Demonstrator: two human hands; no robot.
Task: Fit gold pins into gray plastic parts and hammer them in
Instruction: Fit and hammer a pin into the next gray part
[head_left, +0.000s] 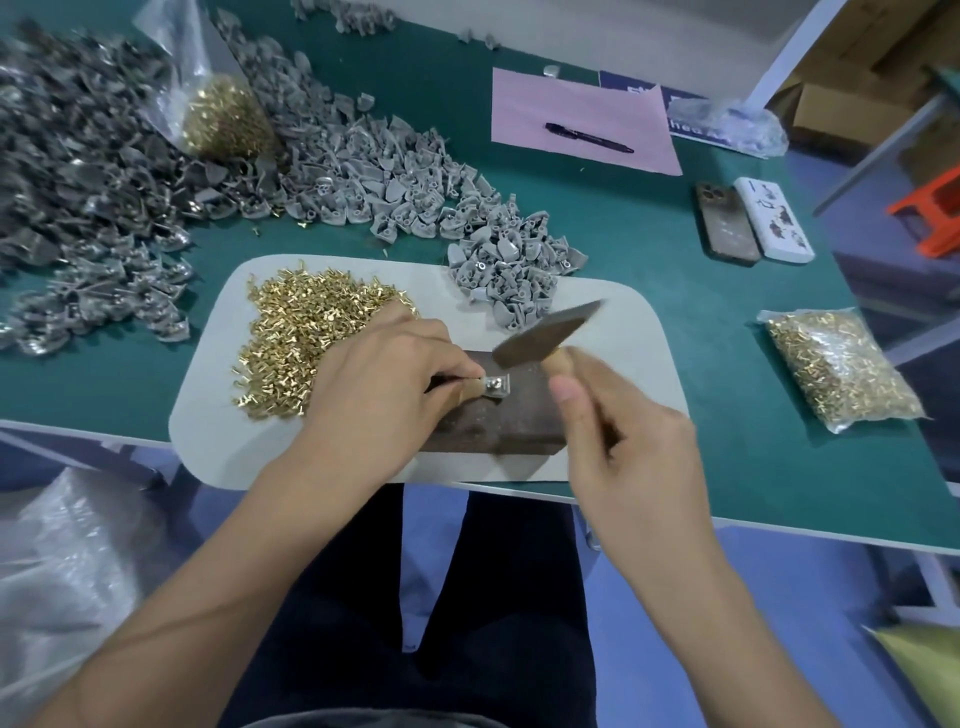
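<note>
Overhead, a green desk (727, 415) carries a dark rusty metal block (498, 415). On it, the left hand (384, 384) pinches a small gray plastic part (496, 387); the right hand (628, 447) grips a blurred wooden-handled hammer (545, 332) just above. Best to strike squarely, clear of the fingertips.

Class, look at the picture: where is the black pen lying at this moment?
In the head view, the black pen lies on the pink sheet of paper at the far right of the green table, beyond the two phones.
</note>
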